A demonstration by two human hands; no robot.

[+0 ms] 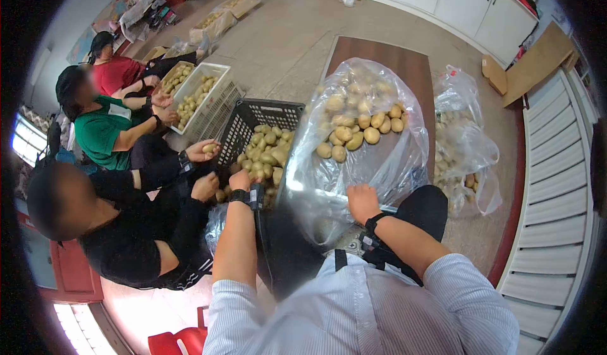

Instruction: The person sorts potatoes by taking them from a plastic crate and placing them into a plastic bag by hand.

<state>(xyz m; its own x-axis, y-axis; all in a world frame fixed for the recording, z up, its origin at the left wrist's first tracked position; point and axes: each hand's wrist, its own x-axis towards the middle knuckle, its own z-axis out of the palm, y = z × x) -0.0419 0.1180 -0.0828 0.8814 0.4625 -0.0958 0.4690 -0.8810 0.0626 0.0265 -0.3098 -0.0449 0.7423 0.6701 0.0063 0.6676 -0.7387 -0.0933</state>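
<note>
A clear plastic bag [370, 156] with several yellow-brown fruits [377, 120] inside lies on a brown board in front of me. My right hand [362, 203] is closed on the near edge of this bag. To the left stands a black crate [269, 111] holding many greenish fruits [265, 149]. My left hand [240, 180] is at the crate's near side, its fingers curled by the fruits; what it holds, if anything, is too small to make out.
Beside the crate at left sits a person in black [136, 228], hands near the crate. Two more people sit beyond, by a white crate [215, 70]. Filled plastic bags [458, 134] lie on the floor at right, near a white radiator [550, 209].
</note>
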